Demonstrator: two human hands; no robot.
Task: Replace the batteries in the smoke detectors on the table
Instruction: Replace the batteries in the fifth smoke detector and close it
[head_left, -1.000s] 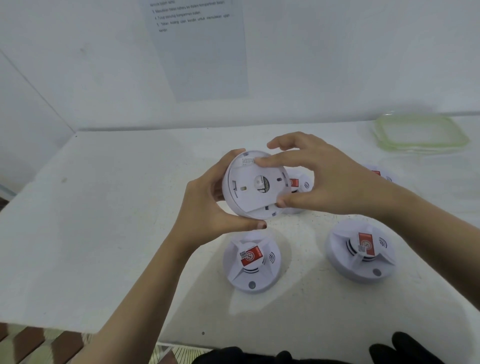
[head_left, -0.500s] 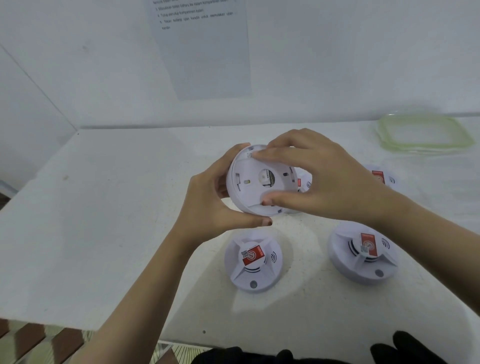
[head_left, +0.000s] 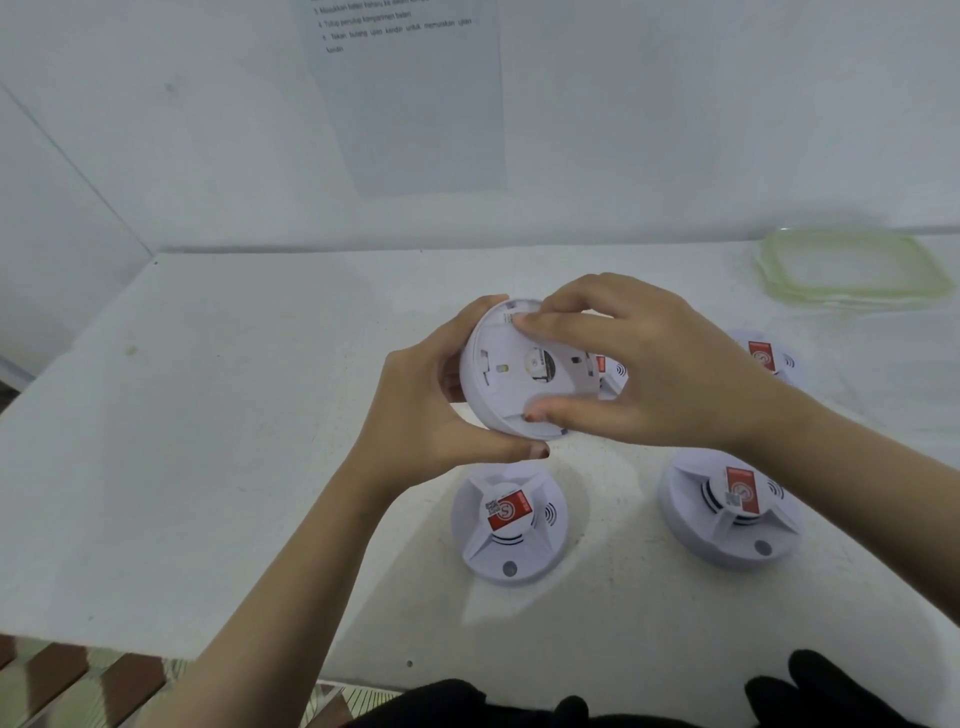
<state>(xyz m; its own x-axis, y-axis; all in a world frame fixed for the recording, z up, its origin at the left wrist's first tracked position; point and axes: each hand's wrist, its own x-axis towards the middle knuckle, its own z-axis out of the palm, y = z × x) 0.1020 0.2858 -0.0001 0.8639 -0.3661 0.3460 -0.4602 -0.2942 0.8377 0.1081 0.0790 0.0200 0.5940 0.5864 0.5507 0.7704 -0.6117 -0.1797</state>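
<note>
Two hands clamp the held detector (head_left: 511, 395) above the table (head_left: 208, 441). The left hand (head_left: 431, 415) cups its rim from the left, with the thumb curled along the lower edge and the fingers wrapped behind. The right hand (head_left: 654, 374) reaches over from the right, with the index finger pressed near the top of the back face and the thumb on its lower edge, pinching the unit between them. The held detector is tilted on edge with its back face towards the camera. A round opening with a dark part inside shows at its middle, and there is a small printed label near the top. Whether the back plate is seated or loose cannot be told.

Four more units lie face up on the table, each with a red label. The front detector (head_left: 511, 525) sits just below the left thumb. The right detector (head_left: 727, 512) sits beside it, under the right wrist. The hidden detector (head_left: 613, 371) peeks out between the held one and the right palm. The back detector (head_left: 763, 356) lies beyond the right wrist.

At the table's far right corner lies a clear container (head_left: 852, 270) with a green rim. A printed sheet (head_left: 410, 104) hangs on the wall behind. Dark cloth (head_left: 831, 691) fills the bottom edge.
</note>
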